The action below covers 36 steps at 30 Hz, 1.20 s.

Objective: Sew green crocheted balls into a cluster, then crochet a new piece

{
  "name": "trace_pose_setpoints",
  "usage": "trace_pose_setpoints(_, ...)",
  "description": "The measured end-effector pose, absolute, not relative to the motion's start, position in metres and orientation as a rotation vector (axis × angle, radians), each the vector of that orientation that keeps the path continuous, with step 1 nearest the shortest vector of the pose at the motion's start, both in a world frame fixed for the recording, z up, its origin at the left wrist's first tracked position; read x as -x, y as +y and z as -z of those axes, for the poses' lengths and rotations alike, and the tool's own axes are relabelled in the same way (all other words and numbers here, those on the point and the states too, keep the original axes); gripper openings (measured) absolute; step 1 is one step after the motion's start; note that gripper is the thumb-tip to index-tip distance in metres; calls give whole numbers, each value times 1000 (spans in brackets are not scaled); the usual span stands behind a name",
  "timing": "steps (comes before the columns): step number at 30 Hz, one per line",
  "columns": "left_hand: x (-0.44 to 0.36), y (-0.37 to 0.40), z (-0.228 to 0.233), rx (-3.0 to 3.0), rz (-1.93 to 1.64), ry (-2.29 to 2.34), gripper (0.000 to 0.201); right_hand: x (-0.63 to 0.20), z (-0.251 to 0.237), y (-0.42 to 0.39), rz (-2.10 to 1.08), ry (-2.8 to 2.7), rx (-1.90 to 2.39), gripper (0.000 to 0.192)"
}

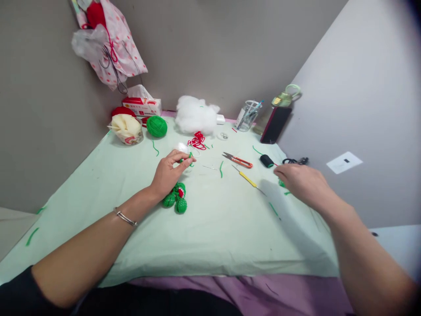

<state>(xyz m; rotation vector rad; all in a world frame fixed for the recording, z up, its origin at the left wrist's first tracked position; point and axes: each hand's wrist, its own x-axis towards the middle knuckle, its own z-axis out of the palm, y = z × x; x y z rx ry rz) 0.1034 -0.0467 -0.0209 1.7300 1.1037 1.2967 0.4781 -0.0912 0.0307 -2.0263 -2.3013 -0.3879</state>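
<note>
While both forearms stretch up from the bottom of the frame over the green cloth [210, 232], the left hand [169, 173] sits just left of centre with its fingers pinched narrow on a small green piece [190, 159]; whether that piece carries yarn or stuffing I cannot tell. Just below that hand, touching its heel, lie the crochet balls [176, 199], about 3 green rounds, 1 showing red and white. A bracelet [125, 217] rings the left wrist.

At right of centre the right hand [301, 182] hovers low over the cloth, fingers curled loosely; a scrap of green shows under it, but I cannot tell whether it grips anything.

Between the hands, slightly higher, lie a hook [248, 180] with a yellow handle and the scissors [238, 160], with a black spool [266, 161] just beside the right hand.

Judging by this, a small part is being held ready for joining, and the likely need is a tool from the middle of the cloth, which calls for a short reach left by the right hand.

Farther up sit red thread [198, 141], white stuffing [194, 115], a green yarn ball [157, 126], a bowl [126, 129], a tissue box [142, 104], a cup [248, 115] and a phone [275, 125]. A bag [108, 41] hangs at upper left.
</note>
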Motion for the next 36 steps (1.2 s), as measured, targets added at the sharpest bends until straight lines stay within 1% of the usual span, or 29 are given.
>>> trace_pose_setpoints(3, -105, -48, 21, -1660, -1238, 1063, 17, -417, -28, -76, 221, -2449, 1911, 18)
trace_pose_setpoints(4, -105, -49, 21, -1632, -1224, 1045, 16, -396, -24, -70, 144, -2539, 1825, 19)
trace_pose_setpoints(5, -106, -49, 21, -1608, -1212, 1026, 15, -376, -20, -65, 133, -2616, 1765, 21)
trace_pose_setpoints(10, -107, -52, 19, -1581, -1141, 971, 16, -304, 0, -47, 310, -2856, 1648, 34)
trace_pose_setpoints(12, -108, -53, 16, -1594, -1118, 984, 19, -292, 4, -44, 309, -2863, 1648, 37)
trace_pose_setpoints(15, -108, -55, 13, -1597, -1108, 971, 22, -290, 6, -42, 221, -2787, 1707, 37)
trace_pose_setpoints(19, -108, -57, 10, -1558, -1096, 949, 19, -306, 5, -41, 114, -2653, 1818, 26)
trace_pose_setpoints(21, -108, -58, 10, -1550, -1091, 956, 18, -317, 1, -42, -47, -2476, 1797, 21)
trace_pose_setpoints(25, -109, -60, 10, -1587, -1054, 979, 20, -333, -11, -53, -701, -1978, 1413, 21)
trace_pose_setpoints(29, -111, -62, 10, -1654, -996, 974, 20, -327, -21, -68, -1226, -1810, 1094, 21)
trace_pose_setpoints(32, -112, -60, 11, -1636, -1031, 997, 19, -321, -17, -71, -1414, -1809, 1033, 21)
trace_pose_setpoints(36, -110, -56, 9, -1475, -1081, 998, 16, -326, -5, -63, -1466, -1749, 1006, 22)
